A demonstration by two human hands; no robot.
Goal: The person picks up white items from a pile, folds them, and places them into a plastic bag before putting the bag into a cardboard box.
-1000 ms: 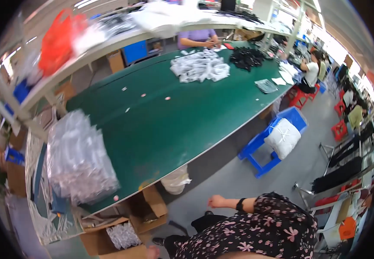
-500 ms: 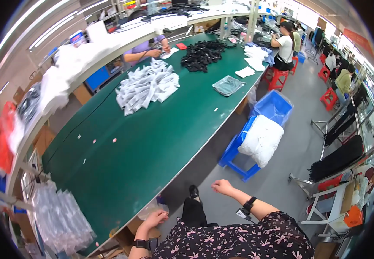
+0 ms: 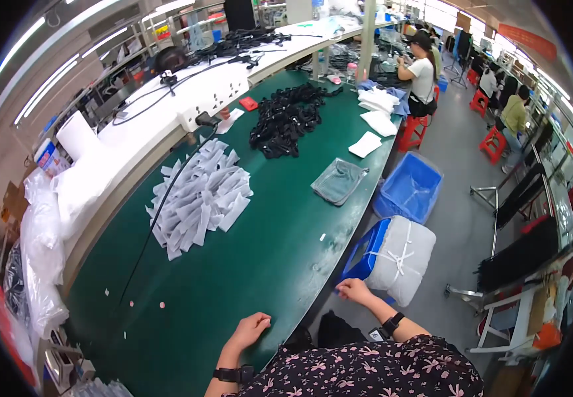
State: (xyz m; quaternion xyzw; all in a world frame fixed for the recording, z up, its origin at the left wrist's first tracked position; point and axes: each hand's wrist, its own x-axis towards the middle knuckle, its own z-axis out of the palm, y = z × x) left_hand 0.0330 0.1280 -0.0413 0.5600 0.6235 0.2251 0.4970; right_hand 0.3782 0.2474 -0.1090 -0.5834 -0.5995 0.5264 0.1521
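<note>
My left hand (image 3: 250,329) hangs over the near edge of the green table (image 3: 260,264), its fingers loosely curled with nothing in them. Beside the table edge, my right hand (image 3: 354,290) is also curled and holds nothing visible. Nearest to it is a white bundle (image 3: 400,255) tied with a strip, resting on a blue plastic stool (image 3: 368,250). On the tabletop lie a heap of pale grey fabric strips (image 3: 200,198), a tangle of black straps (image 3: 280,119) and a flat clear plastic bag (image 3: 339,180).
A blue bin (image 3: 411,185) with a plastic liner stands beyond the stool. White sheets (image 3: 366,144) lie at the table's right edge. A raised white shelf (image 3: 167,109) with a power strip (image 3: 214,102) runs along the left. Garment racks (image 3: 521,258) stand right; a seated person (image 3: 422,73) works ahead.
I have moved forward along the table, so the heaps and the stool are nearer. My left hand is now over the tabletop, and my right hand is close to the white bundle.
</note>
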